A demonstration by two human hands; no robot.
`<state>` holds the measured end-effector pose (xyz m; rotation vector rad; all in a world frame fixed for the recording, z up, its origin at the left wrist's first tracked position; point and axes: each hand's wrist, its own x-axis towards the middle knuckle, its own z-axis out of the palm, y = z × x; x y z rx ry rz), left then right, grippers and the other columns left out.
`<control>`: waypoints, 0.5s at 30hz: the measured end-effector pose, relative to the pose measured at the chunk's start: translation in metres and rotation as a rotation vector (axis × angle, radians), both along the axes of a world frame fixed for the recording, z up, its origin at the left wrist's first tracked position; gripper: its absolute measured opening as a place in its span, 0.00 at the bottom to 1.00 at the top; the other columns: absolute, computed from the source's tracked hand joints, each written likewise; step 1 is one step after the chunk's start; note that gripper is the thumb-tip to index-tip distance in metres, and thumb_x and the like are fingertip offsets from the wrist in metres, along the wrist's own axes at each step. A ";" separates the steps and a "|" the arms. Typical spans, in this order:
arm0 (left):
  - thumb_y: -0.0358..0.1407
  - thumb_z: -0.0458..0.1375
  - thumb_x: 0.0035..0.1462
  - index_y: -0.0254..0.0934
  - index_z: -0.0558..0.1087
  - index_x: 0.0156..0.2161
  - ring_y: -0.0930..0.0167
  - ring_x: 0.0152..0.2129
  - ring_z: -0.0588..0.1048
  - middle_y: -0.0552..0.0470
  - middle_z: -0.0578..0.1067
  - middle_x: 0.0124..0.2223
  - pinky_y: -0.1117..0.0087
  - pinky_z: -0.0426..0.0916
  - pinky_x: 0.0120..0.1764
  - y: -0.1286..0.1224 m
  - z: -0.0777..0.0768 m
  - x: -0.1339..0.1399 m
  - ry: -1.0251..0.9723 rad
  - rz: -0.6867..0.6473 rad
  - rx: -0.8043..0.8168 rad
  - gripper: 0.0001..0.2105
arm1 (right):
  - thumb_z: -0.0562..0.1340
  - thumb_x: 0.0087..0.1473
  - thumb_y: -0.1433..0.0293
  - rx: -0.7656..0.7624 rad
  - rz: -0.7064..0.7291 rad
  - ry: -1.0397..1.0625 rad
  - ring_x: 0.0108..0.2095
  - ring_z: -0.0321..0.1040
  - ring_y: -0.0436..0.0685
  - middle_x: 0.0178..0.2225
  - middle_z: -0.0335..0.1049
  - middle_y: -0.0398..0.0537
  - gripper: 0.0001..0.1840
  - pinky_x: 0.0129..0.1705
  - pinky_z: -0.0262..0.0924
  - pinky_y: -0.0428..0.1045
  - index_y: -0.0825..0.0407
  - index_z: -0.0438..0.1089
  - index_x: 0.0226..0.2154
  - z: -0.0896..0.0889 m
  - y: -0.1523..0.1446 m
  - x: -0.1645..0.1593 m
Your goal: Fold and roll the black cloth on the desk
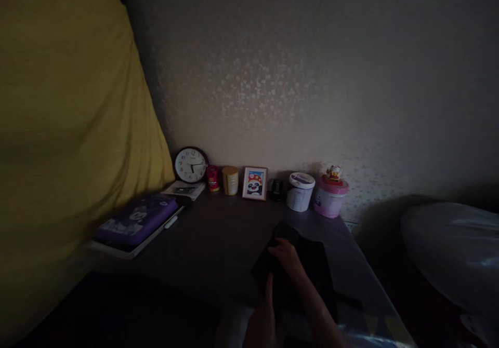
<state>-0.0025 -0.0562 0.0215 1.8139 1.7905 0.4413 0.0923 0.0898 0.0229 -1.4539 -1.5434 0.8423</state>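
A dark, soft black cloth item (317,259), perhaps a bag or a garment, lies on the near right part of the table; the dim light hides its exact kind. A thin strap-like piece trails from its right side. My right hand (287,257) is on top of it, fingers bent and closed on the fabric. Lower and a little to the left, my left hand (268,293) grips the cloth's near edge. One of its digits points up along the fabric, and its other fingers are hidden.
Along the wall stand a round clock (191,164), a red can (212,178), a yellow-lidded jar (230,181), a framed panda picture (254,183), a white tub (300,192) and a pink tub (331,197) bearing a figurine. A purple case (138,219) lies left, beside a yellow curtain (78,104).
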 end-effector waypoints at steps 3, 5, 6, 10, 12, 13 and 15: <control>0.31 0.43 0.56 0.42 0.35 0.62 0.70 0.46 0.69 0.48 0.64 0.56 0.73 0.59 0.47 0.002 0.003 0.000 0.039 -0.077 0.029 0.30 | 0.60 0.43 0.67 -0.028 0.047 -0.066 0.31 0.70 0.55 0.29 0.72 0.50 0.25 0.31 0.60 0.45 0.61 0.64 0.45 0.006 0.000 -0.003; 0.30 0.45 0.55 0.46 0.36 0.61 0.70 0.46 0.68 0.51 0.64 0.56 0.72 0.59 0.48 0.004 0.002 -0.001 0.064 -0.117 0.043 0.31 | 0.60 0.43 0.68 -0.013 0.060 -0.135 0.32 0.70 0.55 0.30 0.73 0.48 0.23 0.32 0.59 0.45 0.59 0.64 0.44 0.010 -0.001 -0.006; 0.29 0.45 0.54 0.48 0.36 0.61 0.70 0.47 0.68 0.52 0.63 0.57 0.72 0.59 0.48 0.005 0.000 -0.001 0.068 -0.127 0.053 0.32 | 0.60 0.44 0.69 -0.006 0.068 -0.173 0.33 0.70 0.55 0.30 0.73 0.48 0.22 0.32 0.58 0.45 0.58 0.64 0.44 0.012 -0.002 -0.007; 0.25 0.47 0.51 0.51 0.39 0.61 0.70 0.46 0.69 0.52 0.64 0.56 0.70 0.61 0.47 0.006 0.001 -0.004 0.045 -0.124 0.119 0.35 | 0.59 0.45 0.70 0.010 0.098 -0.331 0.34 0.70 0.54 0.30 0.74 0.47 0.19 0.30 0.56 0.44 0.55 0.65 0.43 0.017 -0.007 -0.013; 0.26 0.47 0.51 0.50 0.40 0.61 0.71 0.45 0.70 0.52 0.66 0.54 0.71 0.63 0.46 0.006 0.006 -0.006 0.026 -0.139 0.138 0.34 | 0.58 0.46 0.70 0.036 0.105 -0.395 0.32 0.70 0.53 0.31 0.74 0.46 0.18 0.28 0.55 0.43 0.54 0.66 0.43 0.018 -0.008 -0.015; 0.27 0.47 0.52 0.51 0.40 0.61 0.70 0.45 0.70 0.52 0.67 0.54 0.71 0.63 0.45 0.005 0.010 -0.007 0.020 -0.151 0.128 0.34 | 0.58 0.46 0.70 0.046 0.110 -0.427 0.32 0.70 0.53 0.31 0.74 0.46 0.17 0.28 0.54 0.43 0.53 0.66 0.42 0.018 -0.009 -0.016; 0.28 0.47 0.52 0.51 0.41 0.61 0.70 0.45 0.70 0.53 0.66 0.55 0.71 0.63 0.45 0.004 0.018 -0.008 0.018 -0.155 0.123 0.33 | 0.58 0.47 0.70 0.054 0.109 -0.488 0.32 0.70 0.52 0.31 0.74 0.45 0.16 0.27 0.54 0.43 0.51 0.66 0.41 0.018 -0.009 -0.018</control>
